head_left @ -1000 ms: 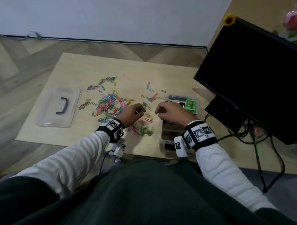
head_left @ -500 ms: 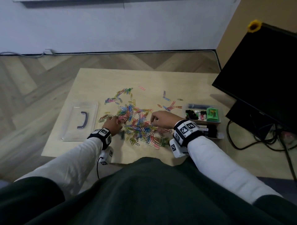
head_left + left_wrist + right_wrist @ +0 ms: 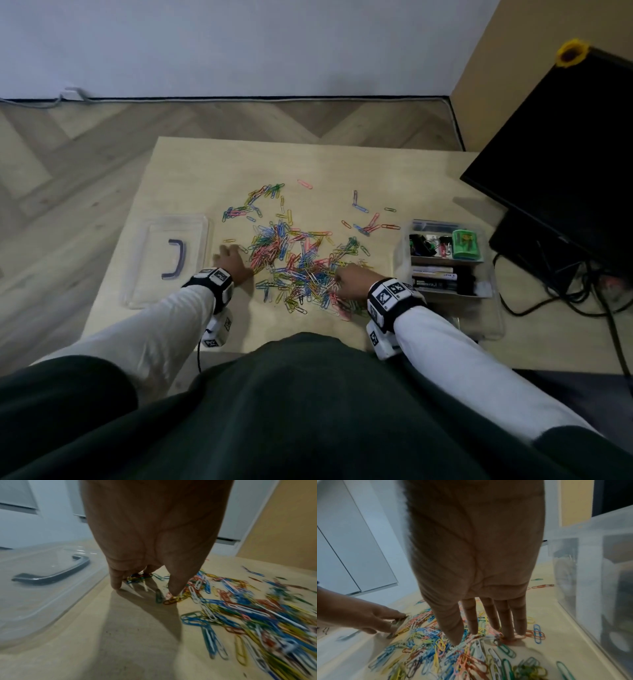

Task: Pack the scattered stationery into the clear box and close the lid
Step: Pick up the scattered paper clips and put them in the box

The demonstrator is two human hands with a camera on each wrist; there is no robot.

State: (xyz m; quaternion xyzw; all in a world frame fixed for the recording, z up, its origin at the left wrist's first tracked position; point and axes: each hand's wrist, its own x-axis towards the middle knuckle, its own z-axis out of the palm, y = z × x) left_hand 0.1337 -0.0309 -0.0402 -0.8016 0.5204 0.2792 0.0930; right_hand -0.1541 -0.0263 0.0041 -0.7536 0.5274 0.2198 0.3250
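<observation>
I see my left hand (image 3: 231, 262) with straight fingers (image 3: 116, 580) pressed on the pale wooden table (image 3: 191, 164); the paper clips (image 3: 294, 263) lie just right of it, the clear lid (image 3: 164, 255) just left, flat, handle up; my right hand (image 3: 352, 282) rests extended fingers (image 3: 518, 620) on the clip pile, gripping nothing; the clear box (image 3: 448, 257) stands open, just right of that hand, holding pens and clips; wood flooring and a white wall lie beyond the table; a black monitor (image 3: 565, 164) stands far right.
</observation>
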